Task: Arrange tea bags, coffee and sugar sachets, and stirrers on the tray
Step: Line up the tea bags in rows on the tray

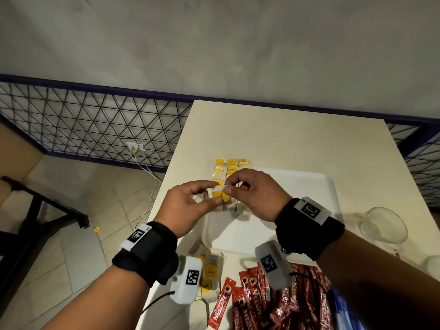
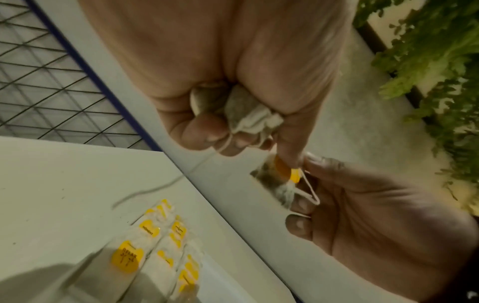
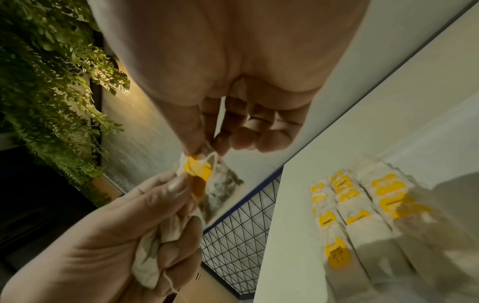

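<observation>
From the head camera, a white rectangular plastic tray (image 1: 297, 186) on the cream counter (image 1: 273, 129) carries rows of yellow-tagged paper tea bags (image 1: 232, 164) at its far left corner; the hands hide the nearer rows. Red coffee stick sachets (image 1: 259, 303) lie near, cut off by the frame edge.

The left wrist view shows the left hand (image 2: 220, 86) with spare crumpled tea bags (image 2: 243, 114) bunched in its curled fingers.

In the right wrist view, the right hand (image 3: 233, 82) closes a narrow thumb-and-forefinger grip on one yellow-tagged tea bag (image 3: 217, 182), which the left thumb also pinches, above the tray's far left corner.
</observation>
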The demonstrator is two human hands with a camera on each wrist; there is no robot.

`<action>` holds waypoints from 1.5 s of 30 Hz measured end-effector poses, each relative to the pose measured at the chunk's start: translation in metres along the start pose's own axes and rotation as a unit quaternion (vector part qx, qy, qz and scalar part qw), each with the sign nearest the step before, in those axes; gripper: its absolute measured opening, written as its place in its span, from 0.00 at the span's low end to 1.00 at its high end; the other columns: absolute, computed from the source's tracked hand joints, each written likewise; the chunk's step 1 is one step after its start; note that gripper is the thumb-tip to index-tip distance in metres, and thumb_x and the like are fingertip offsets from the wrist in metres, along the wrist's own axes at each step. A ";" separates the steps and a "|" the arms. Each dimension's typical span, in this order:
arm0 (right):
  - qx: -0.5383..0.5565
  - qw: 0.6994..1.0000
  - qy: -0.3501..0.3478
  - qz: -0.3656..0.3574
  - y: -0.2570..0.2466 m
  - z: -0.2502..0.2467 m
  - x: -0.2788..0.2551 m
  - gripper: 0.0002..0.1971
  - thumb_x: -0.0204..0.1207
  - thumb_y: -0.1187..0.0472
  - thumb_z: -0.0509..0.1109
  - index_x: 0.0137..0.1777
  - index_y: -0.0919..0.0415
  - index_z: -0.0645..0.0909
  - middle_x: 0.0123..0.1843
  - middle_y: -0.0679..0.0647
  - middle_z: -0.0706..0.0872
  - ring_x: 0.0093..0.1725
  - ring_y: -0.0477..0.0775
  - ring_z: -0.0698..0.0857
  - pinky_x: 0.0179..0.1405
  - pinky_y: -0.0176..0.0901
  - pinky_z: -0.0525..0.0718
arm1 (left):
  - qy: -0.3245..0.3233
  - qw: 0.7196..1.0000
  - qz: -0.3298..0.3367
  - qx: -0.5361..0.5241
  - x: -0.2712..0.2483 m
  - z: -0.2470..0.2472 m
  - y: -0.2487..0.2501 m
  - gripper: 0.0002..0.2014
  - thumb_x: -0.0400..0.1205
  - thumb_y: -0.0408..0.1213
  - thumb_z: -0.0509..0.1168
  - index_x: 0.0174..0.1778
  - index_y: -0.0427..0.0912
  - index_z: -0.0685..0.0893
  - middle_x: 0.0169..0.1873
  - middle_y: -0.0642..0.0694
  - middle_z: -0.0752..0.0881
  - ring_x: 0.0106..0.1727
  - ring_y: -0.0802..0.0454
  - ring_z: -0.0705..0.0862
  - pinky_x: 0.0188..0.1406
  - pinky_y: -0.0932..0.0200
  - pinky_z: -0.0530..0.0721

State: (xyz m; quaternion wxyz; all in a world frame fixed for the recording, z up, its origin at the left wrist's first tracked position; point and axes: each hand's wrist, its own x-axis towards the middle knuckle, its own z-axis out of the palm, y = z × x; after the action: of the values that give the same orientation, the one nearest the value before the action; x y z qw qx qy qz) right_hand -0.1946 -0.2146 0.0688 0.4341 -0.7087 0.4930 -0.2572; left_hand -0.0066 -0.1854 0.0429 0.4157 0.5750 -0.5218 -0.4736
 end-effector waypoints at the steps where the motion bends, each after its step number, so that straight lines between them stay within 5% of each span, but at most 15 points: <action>1: -0.001 1.000 -0.002 0.002 -0.001 0.000 0.001 0.09 0.79 0.58 0.70 0.38 0.47 0.80 0.27 0.27 0.78 0.26 0.37 0.74 0.28 0.25 0.69 | -0.006 1.000 0.015 0.014 0.001 0.002 0.003 0.09 0.72 0.31 0.78 0.43 0.49 0.91 0.32 0.55 0.84 0.28 0.63 0.79 0.33 0.71 0.76; 4: 0.019 1.000 0.002 0.004 -0.002 0.000 0.002 0.06 0.78 0.58 0.71 0.40 0.48 0.81 0.25 0.33 0.78 0.25 0.40 0.72 0.28 0.28 0.67 | -0.024 0.998 0.044 0.049 0.002 0.003 0.010 0.03 0.77 0.32 0.73 0.39 0.43 0.90 0.34 0.51 0.87 0.31 0.67 0.81 0.34 0.73 0.75; 7: 0.040 0.999 0.003 -0.008 -0.004 -0.001 0.001 0.06 0.74 0.57 0.76 0.47 0.49 0.82 0.32 0.29 0.80 0.25 0.40 0.72 0.30 0.29 0.70 | -0.043 0.990 0.067 0.115 0.004 0.000 0.011 0.09 0.81 0.36 0.69 0.35 0.51 0.88 0.34 0.53 0.86 0.31 0.66 0.79 0.36 0.65 0.76; 10: 0.015 1.000 -0.013 -0.010 -0.005 -0.002 0.003 0.05 0.77 0.60 0.73 0.42 0.50 0.81 0.24 0.28 0.77 0.23 0.40 0.71 0.27 0.28 0.65 | -0.041 0.993 0.069 0.092 0.005 -0.001 0.011 0.05 0.81 0.36 0.69 0.42 0.46 0.90 0.33 0.55 0.86 0.30 0.67 0.80 0.33 0.69 0.75; 14: 0.008 1.000 -0.014 -0.003 -0.004 -0.003 0.007 0.08 0.78 0.60 0.71 0.41 0.46 0.80 0.28 0.29 0.80 0.26 0.37 0.74 0.29 0.27 0.67 | -0.031 0.994 0.062 0.081 0.007 -0.001 0.008 0.03 0.77 0.35 0.74 0.45 0.43 0.91 0.38 0.50 0.89 0.38 0.62 0.84 0.39 0.70 0.79; 22: -0.152 0.987 -0.052 0.001 0.009 0.000 0.023 0.03 0.77 0.57 0.71 0.48 0.50 0.87 0.37 0.37 0.82 0.35 0.29 0.77 0.36 0.22 0.68 | -0.026 0.991 0.005 0.128 0.017 0.002 -0.013 0.04 0.77 0.39 0.74 0.38 0.52 0.88 0.30 0.61 0.83 0.22 0.64 0.73 0.27 0.74 0.71; 28: -0.234 0.963 -0.118 0.058 0.050 0.026 0.033 0.09 0.76 0.55 0.71 0.52 0.56 0.87 0.50 0.51 0.89 0.52 0.52 0.83 0.47 0.36 0.72 | -0.062 0.972 -0.046 0.222 0.024 -0.010 -0.045 0.09 0.79 0.42 0.72 0.33 0.58 0.84 0.30 0.68 0.85 0.35 0.75 0.80 0.35 0.78 0.71; 30: -0.246 0.955 -0.152 0.065 0.066 0.036 0.035 0.08 0.75 0.57 0.72 0.51 0.59 0.87 0.50 0.54 0.89 0.53 0.56 0.83 0.48 0.36 0.72 | -0.065 0.969 -0.057 0.231 0.028 -0.014 -0.055 0.07 0.80 0.41 0.71 0.36 0.56 0.85 0.34 0.64 0.87 0.38 0.71 0.82 0.35 0.80 0.71; 34: -0.293 0.930 -0.181 0.125 0.087 0.044 0.046 0.10 0.75 0.58 0.68 0.54 0.53 0.86 0.56 0.51 0.87 0.57 0.55 0.84 0.53 0.39 0.77 | -0.072 0.963 -0.076 0.249 0.032 -0.020 -0.069 0.04 0.80 0.43 0.70 0.40 0.53 0.87 0.40 0.57 0.89 0.43 0.62 0.84 0.37 0.79 0.73; 39: -0.314 0.927 -0.150 0.139 0.093 0.041 0.060 0.09 0.76 0.58 0.66 0.53 0.53 0.85 0.53 0.54 0.87 0.54 0.58 0.84 0.48 0.41 0.79 | -0.079 0.963 -0.079 0.244 0.038 -0.020 -0.074 0.04 0.80 0.40 0.69 0.42 0.51 0.89 0.39 0.58 0.88 0.41 0.70 0.82 0.37 0.82 0.71; 45: -0.325 0.921 -0.139 0.164 0.093 0.042 0.063 0.05 0.76 0.56 0.67 0.50 0.50 0.82 0.51 0.52 0.86 0.51 0.58 0.85 0.49 0.47 0.84 | -0.077 0.966 -0.106 0.224 0.041 -0.017 -0.077 0.03 0.80 0.43 0.70 0.42 0.52 0.89 0.42 0.56 0.89 0.46 0.62 0.84 0.40 0.78 0.74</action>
State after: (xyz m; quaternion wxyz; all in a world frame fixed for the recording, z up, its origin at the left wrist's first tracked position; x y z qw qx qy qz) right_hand -0.1809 -0.2704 -0.0367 0.2798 -0.7489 0.5935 0.0929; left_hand 0.0266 -0.2183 -0.0329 0.1822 0.6671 -0.5809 -0.4293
